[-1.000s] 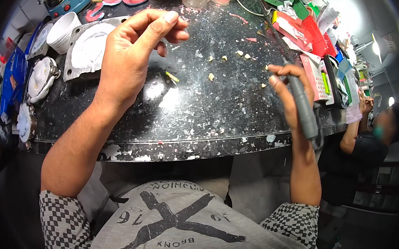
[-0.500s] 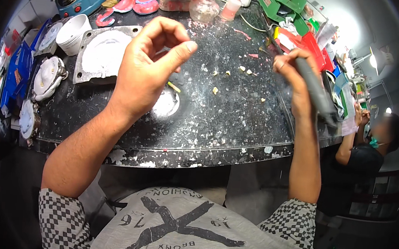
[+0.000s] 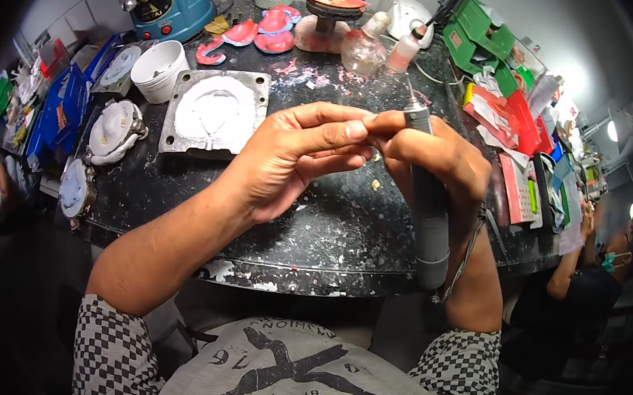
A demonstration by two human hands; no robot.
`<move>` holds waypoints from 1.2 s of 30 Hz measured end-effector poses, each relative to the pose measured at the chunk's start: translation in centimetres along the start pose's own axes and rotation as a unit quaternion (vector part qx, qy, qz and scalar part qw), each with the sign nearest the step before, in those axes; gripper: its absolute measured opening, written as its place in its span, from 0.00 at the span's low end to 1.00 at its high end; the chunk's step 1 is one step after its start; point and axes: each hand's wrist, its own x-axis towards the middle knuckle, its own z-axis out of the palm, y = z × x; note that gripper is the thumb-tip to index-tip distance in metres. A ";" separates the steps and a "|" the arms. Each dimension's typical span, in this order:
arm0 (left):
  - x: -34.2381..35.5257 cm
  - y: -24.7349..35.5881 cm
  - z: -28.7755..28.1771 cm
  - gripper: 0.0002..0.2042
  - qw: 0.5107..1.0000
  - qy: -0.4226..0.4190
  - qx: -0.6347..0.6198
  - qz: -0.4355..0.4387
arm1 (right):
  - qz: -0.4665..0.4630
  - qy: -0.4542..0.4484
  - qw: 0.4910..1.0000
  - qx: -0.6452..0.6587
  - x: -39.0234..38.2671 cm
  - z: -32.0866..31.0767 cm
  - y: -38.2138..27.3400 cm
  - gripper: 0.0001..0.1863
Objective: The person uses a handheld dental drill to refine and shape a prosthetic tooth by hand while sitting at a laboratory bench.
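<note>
My right hand (image 3: 444, 155) is wrapped round a dark grey, pen-shaped rotary handpiece (image 3: 430, 231). It stands nearly upright, a thin pointed bit (image 3: 412, 94) at its top. My left hand (image 3: 287, 151) meets the right one above the middle of the bench. Its thumb and forefinger are pinched together against the right fingertips; whatever they hold is too small or hidden to name. Just under the hands, a small yellowish tooth-like piece (image 3: 375, 185) lies on the black bench. Left of them sits a metal flask half (image 3: 259, 91) filled with white plaster bearing an arch-shaped hollow.
A white tub (image 3: 160, 73) and round plaster moulds (image 3: 115, 132) stand at the left. Pink wax pieces (image 3: 274, 42), a glass burner (image 3: 363, 54) and a small bottle (image 3: 404, 53) line the back. Green bins (image 3: 474, 43) crowd the right; another person's arm (image 3: 567, 266) is beyond.
Both hands, apart before, have come together at the fingertips. My right hand moved left with the handpiece, while my left moved right and its fingers closed. The view has shifted.
</note>
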 end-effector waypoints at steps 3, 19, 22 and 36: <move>0.2 -0.6 -0.2 0.11 1.000 0.006 -0.003 0.003 | -0.024 0.043 0.999 0.006 -0.8 0.9 0.9 0.15; -0.3 -1.0 0.1 0.10 0.999 0.009 -0.033 0.004 | 0.002 0.093 0.993 0.068 -1.9 1.3 1.2 0.24; -0.3 -1.0 0.2 0.10 0.996 0.005 -0.092 0.005 | -0.022 0.079 0.994 0.069 -1.9 1.3 1.4 0.25; -0.4 -1.3 0.7 0.11 0.998 0.006 -0.052 0.018 | -0.031 0.071 0.996 0.035 -1.8 1.2 1.0 0.23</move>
